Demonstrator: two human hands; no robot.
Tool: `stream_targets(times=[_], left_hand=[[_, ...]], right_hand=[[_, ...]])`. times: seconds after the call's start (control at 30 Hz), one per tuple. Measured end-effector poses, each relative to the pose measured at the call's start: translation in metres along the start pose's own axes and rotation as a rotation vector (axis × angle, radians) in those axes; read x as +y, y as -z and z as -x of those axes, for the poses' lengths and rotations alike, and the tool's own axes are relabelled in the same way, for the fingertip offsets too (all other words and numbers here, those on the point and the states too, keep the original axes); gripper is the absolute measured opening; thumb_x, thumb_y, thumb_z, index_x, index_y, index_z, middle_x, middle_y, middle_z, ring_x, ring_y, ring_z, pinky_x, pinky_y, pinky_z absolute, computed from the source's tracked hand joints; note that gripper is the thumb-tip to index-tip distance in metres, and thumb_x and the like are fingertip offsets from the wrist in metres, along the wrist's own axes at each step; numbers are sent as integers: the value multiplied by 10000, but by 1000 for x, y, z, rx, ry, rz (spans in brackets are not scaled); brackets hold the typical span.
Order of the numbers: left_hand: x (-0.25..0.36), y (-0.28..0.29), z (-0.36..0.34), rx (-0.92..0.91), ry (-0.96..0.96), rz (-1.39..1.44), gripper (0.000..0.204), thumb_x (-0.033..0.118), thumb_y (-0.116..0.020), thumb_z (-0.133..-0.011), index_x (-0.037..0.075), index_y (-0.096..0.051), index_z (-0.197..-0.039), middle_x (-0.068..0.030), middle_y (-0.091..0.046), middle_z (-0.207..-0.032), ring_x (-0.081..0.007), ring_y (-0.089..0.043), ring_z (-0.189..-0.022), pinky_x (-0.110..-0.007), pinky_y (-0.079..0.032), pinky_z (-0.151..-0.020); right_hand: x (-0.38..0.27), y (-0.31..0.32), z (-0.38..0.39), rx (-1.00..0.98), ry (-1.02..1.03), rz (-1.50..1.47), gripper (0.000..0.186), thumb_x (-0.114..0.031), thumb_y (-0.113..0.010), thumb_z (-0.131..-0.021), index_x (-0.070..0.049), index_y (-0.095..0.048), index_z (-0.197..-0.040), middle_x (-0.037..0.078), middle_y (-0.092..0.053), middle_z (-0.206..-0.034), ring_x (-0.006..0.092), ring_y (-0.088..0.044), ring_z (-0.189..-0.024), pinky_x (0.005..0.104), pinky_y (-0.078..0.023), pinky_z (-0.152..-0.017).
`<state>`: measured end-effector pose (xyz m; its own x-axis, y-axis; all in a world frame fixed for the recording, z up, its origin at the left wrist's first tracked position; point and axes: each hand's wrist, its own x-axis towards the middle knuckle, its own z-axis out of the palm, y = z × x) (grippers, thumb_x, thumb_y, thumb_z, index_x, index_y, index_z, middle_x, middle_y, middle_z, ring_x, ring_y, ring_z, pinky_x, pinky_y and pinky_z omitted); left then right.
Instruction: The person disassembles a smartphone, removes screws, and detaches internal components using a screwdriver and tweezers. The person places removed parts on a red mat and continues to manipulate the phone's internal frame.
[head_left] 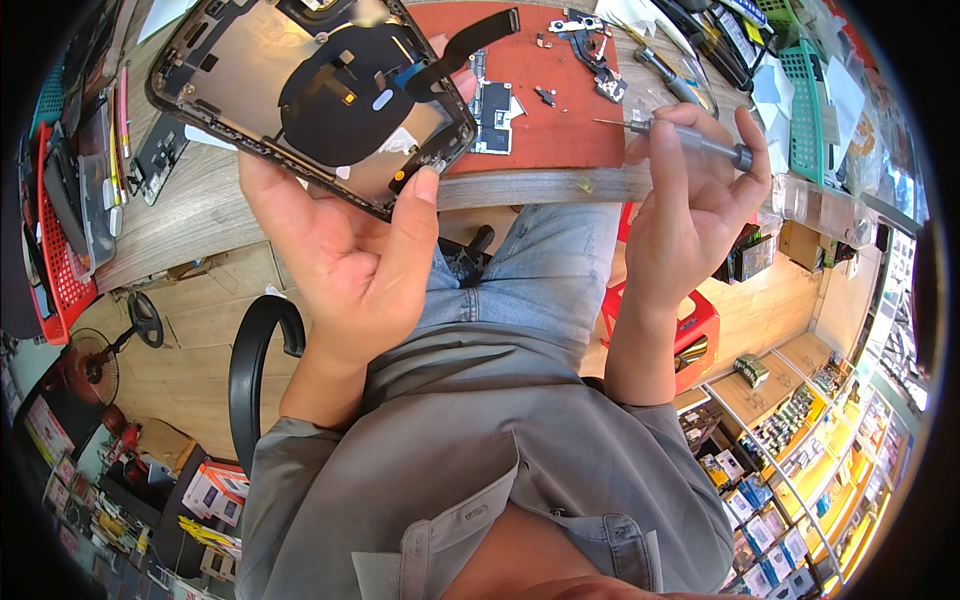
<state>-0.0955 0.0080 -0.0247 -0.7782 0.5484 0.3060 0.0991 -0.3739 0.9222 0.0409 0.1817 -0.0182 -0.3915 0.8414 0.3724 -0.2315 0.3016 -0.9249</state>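
In my left hand [350, 250] is an opened phone back housing [230, 70], held tilted above the desk's edge, with a black circular pad [325, 110] inside and a black flex cable [470, 40] sticking out at the upper right. My fingers curl behind it, my thumb at its lower corner. My right hand [695, 190] holds a small grey screwdriver [700, 145] between its fingers, its thin tip pointing left over the red mat [560, 135]. On that mat lie a circuit part [492, 135], a cluster of small flex parts [590, 60] and loose small pieces.
The wooden desk [165, 225] carries a red basket [55, 290] and tools at left, more tools [680, 85] and a teal basket [805, 130] at right. A chair armrest [250, 390], fan [85, 370], red stool [700, 340] and stocked shelves [790, 460] surround me.
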Motion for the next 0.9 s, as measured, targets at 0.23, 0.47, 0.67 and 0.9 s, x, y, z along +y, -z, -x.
stream_targets(times=[0.23,0.47,0.67,0.9], left_hand=[[-5,1,0,-16,-20,39,930,-186,-617,-943,-22,-65,-1674,-206,-377,-1590,-289,-481,-1464,-425,-433,-1197],[-2,1,-8,-42,-61,14,958,-198,-589,-941,-11,-31,-1697,-216,-383,-1598,-302,-493,-1476,-428,-449,-1198],[1,6,-12,-123,-127,-138,926,-183,-554,-962,-11,-30,-1705,-211,-378,-1609,-299,-486,-1491,-425,-450,-1200],[-2,6,-14,-163,-134,-127,892,-170,-510,-961,-15,-46,-1706,-208,-366,-1619,-314,-483,-1503,-434,-486,-1186]], right_hand=[[-1,-2,0,-4,17,0,606,109,-674,-1014,-1,-360,-1521,223,-726,-1188,228,-723,-861,373,-599,-816],[-15,-11,-6,-49,-1,-8,709,132,-686,-1001,-34,-292,-1567,238,-692,-1195,197,-701,-836,320,-610,-753],[-24,-30,-3,-94,-1,-60,723,135,-678,-998,-19,-278,-1581,241,-698,-1195,211,-722,-825,327,-625,-728],[-20,-48,2,-219,14,-69,690,133,-635,-1012,9,-281,-1591,234,-706,-1226,224,-749,-827,359,-654,-749]])
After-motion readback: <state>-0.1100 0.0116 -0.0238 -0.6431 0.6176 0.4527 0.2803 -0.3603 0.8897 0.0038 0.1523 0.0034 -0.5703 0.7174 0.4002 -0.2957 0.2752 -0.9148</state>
